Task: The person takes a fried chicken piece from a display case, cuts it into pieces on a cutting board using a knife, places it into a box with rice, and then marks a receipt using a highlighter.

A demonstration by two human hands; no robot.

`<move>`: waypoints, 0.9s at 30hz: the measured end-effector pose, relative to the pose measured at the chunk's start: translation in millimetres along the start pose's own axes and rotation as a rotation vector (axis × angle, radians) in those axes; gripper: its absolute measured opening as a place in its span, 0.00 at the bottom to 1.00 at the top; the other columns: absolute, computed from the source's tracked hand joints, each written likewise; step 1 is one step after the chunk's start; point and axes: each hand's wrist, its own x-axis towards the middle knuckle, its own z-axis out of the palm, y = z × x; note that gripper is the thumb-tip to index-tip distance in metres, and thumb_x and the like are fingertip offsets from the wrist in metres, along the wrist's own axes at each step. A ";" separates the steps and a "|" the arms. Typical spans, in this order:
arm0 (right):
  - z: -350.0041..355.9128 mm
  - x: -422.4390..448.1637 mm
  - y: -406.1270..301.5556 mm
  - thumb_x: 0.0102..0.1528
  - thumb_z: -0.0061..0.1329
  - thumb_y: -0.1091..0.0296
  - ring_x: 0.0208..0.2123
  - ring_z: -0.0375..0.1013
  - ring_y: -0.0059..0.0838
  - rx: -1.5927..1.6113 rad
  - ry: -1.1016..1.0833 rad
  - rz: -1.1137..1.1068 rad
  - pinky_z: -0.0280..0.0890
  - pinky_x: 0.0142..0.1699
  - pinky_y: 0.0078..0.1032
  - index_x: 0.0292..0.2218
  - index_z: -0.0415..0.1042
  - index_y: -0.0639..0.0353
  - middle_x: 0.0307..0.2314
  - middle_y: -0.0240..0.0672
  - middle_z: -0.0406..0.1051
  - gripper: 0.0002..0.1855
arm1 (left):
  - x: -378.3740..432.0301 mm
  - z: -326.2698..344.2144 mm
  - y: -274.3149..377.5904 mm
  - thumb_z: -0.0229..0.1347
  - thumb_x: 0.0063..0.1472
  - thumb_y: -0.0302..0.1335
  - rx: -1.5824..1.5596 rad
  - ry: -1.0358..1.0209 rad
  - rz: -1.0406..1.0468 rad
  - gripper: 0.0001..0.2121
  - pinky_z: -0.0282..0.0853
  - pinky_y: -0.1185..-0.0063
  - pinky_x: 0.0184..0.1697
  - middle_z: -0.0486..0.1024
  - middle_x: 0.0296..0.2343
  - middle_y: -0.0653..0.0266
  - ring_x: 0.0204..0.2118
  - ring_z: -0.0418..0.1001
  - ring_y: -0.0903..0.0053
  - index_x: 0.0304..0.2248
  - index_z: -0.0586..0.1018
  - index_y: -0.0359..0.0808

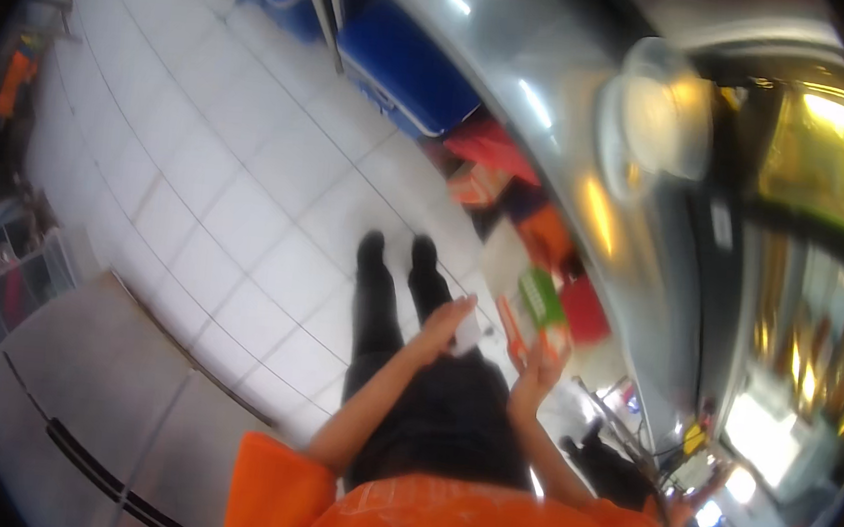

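Observation:
Held out in front of my dark trousers, my left hand (443, 333) grips a small flat white object (467, 333), too blurred to name. To its right, my right hand (543, 364) holds a green, white and orange packet (541, 302) that bears writing. The packet points away from me, and its lower end is partly covered by my fingers. A gap separates the two hands. Behind the packet, a beige surface (502, 252) and a red item (587, 308) show beneath the metal counter (587, 180).
Blue seats (405, 66) stand ahead on the white tiled floor (242, 165). A grey cabinet (96, 370) with a dark handle is at lower left, beside clear compartments (14, 280). White round containers (665, 108) sit on the counter. Another person (615, 461) is at lower right.

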 end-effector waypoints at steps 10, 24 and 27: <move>-14.8 -88.0 -198.7 0.58 0.45 0.67 0.50 0.64 0.39 0.147 -0.309 -0.882 0.60 0.52 0.32 0.48 0.56 0.64 0.46 0.53 0.64 0.20 | -279.9 100.1 159.5 0.58 0.53 0.32 -0.091 -0.337 0.805 0.34 0.70 0.78 0.39 0.66 0.42 0.65 0.43 0.68 0.78 0.57 0.55 0.40; -133.1 -55.7 -361.6 0.54 0.51 0.68 0.55 0.59 0.51 0.140 0.233 -1.584 0.55 0.57 0.37 0.52 0.54 0.62 0.51 0.62 0.57 0.29 | -394.6 292.4 234.2 0.57 0.55 0.46 0.628 -0.582 1.516 0.34 0.64 0.80 0.46 0.69 0.40 0.63 0.43 0.68 0.78 0.52 0.60 0.32; -176.6 -46.1 -432.7 0.54 0.46 0.75 0.54 0.62 0.45 0.039 0.692 -1.737 0.58 0.56 0.31 0.51 0.59 0.66 0.50 0.54 0.62 0.23 | -434.8 357.0 260.8 0.47 0.58 0.54 0.684 -0.409 1.778 0.37 0.58 0.77 0.51 0.67 0.44 0.54 0.47 0.65 0.69 0.54 0.58 0.28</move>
